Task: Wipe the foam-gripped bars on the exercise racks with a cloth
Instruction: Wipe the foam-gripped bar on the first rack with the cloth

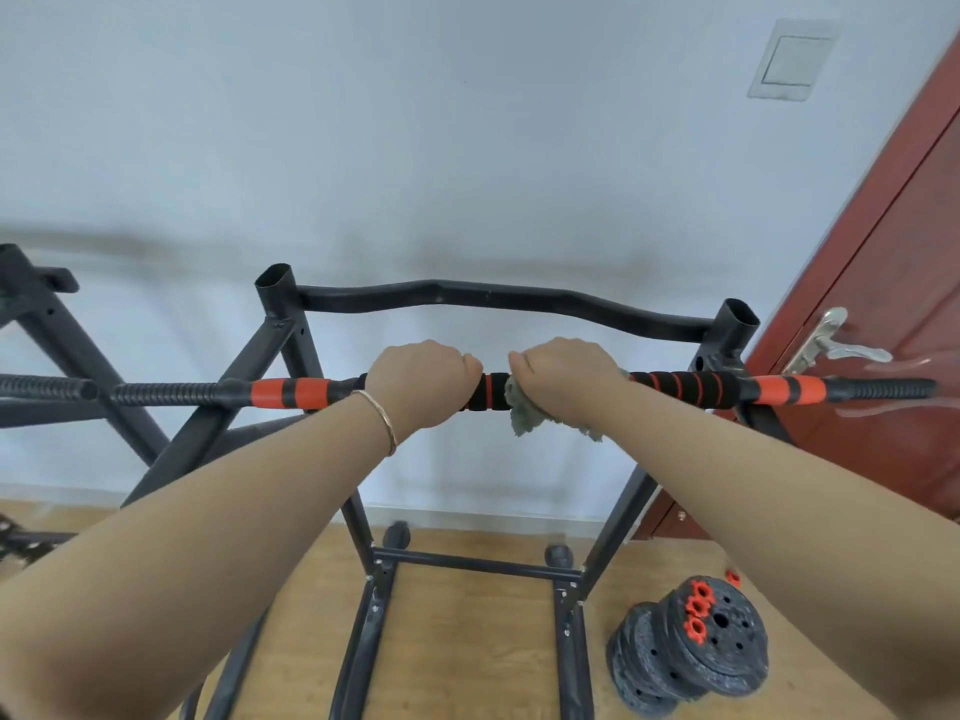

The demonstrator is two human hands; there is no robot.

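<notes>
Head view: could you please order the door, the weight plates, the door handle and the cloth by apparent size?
1. door, though the frame edge cuts it off
2. weight plates
3. door handle and cloth: about alike; the right hand hides much of the cloth, so unranked

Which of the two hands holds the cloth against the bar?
The right hand: it grips the grey-green cloth round the foam bar, while the left hand grips the bar bare.

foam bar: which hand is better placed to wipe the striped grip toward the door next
Right. The right hand grips the cloth against the foam bar, directly beside that striped grip; the left hand holds the bar bare, farther from it.
</notes>
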